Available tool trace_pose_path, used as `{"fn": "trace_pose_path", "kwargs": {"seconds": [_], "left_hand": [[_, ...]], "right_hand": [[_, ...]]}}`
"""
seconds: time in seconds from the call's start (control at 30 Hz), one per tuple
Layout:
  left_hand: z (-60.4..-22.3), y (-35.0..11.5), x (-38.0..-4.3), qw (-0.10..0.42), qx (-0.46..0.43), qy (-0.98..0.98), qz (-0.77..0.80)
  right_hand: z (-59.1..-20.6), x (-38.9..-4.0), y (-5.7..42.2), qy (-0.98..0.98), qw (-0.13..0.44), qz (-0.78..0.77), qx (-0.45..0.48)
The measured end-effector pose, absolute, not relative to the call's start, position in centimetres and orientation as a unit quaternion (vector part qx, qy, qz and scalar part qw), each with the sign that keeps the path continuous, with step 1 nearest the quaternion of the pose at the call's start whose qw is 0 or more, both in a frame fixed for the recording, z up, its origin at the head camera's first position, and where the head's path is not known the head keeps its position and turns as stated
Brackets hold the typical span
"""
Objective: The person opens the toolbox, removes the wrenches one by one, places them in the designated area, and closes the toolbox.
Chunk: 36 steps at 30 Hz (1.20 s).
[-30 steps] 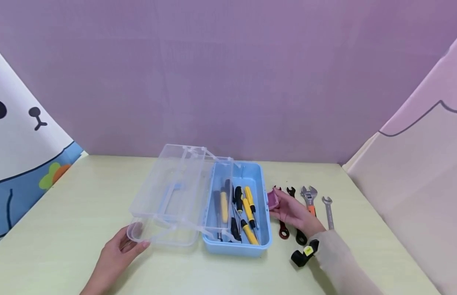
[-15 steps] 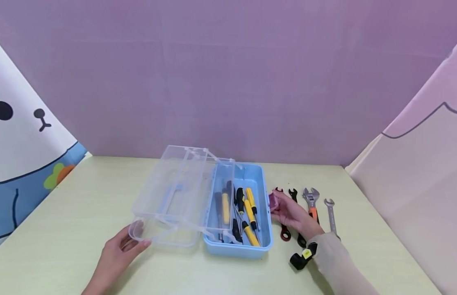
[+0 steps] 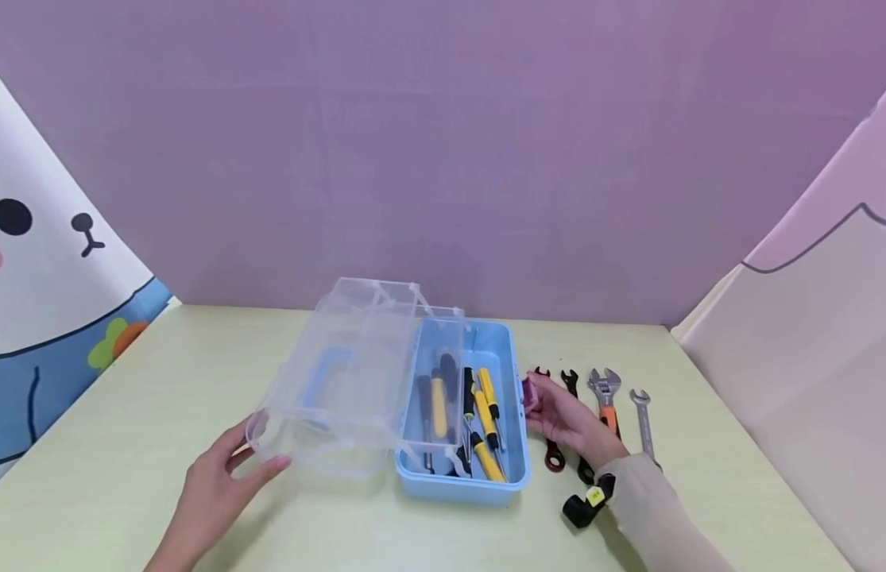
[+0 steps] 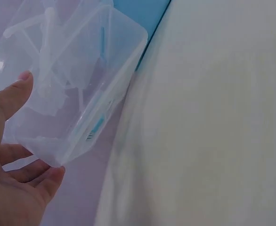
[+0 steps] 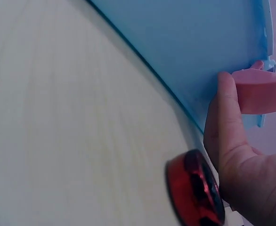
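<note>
A light blue toolbox stands mid-table, its clear plastic lid swung out to the left at a slant. My left hand holds the lid's left end, thumb on one side and fingers on the other, as the left wrist view also shows. On the box's right side is a pink latch, which my right hand holds with thumb and fingers. Inside the box lie several screwdrivers with yellow or black handles. Some are seen through the lid's clear plastic.
Right of the box lie an adjustable wrench with an orange grip, a silver wrench, a black wrench and a red-ended wrench. The right arm reaches over some of them. A purple wall rises behind the table.
The clear lid has tilted up and shifted slightly to the right, with my left hand moving along with it. My right hand stays at the pink latch.
</note>
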<state>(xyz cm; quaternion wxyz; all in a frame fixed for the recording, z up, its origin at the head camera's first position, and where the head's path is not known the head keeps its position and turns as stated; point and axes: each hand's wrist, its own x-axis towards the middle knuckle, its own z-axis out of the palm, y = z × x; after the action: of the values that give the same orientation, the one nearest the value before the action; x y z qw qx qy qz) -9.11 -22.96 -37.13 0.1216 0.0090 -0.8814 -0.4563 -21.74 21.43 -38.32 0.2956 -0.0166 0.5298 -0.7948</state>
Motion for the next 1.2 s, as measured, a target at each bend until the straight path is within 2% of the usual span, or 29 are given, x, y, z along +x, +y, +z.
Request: {"fn": "trace_pose_path", "kwargs": {"seconds": [0.2, 0.5, 0.63, 0.93, 1.2], "left_hand": [[-35.3, -22.3, -8.9, 0.206, -0.047, -0.889, -0.406], [-32.5, -21.2, -8.8, 0.291, -0.103, -0.890, -0.336], [-31.2, -20.4, -8.9, 0.308, -0.133, -0.890, -0.309], [-28.9, -18.4, -8.9, 0.304, -0.181, -0.897, -0.266], [-28.2, -16.9, -9.6, 0.364, -0.246, -0.866, -0.240]], "right_hand": [[-38.3, -21.8, 21.4, 0.540, 0.295, -0.788, -0.014], [-38.0, -21.7, 21.5, 0.541, 0.290, -0.789, -0.015], [-38.0, -21.6, 21.4, 0.543, 0.288, -0.788, -0.016], [-38.0, -21.4, 21.6, 0.546, 0.289, -0.786, -0.023], [-38.0, -21.6, 21.5, 0.543, 0.291, -0.787, -0.020]]}}
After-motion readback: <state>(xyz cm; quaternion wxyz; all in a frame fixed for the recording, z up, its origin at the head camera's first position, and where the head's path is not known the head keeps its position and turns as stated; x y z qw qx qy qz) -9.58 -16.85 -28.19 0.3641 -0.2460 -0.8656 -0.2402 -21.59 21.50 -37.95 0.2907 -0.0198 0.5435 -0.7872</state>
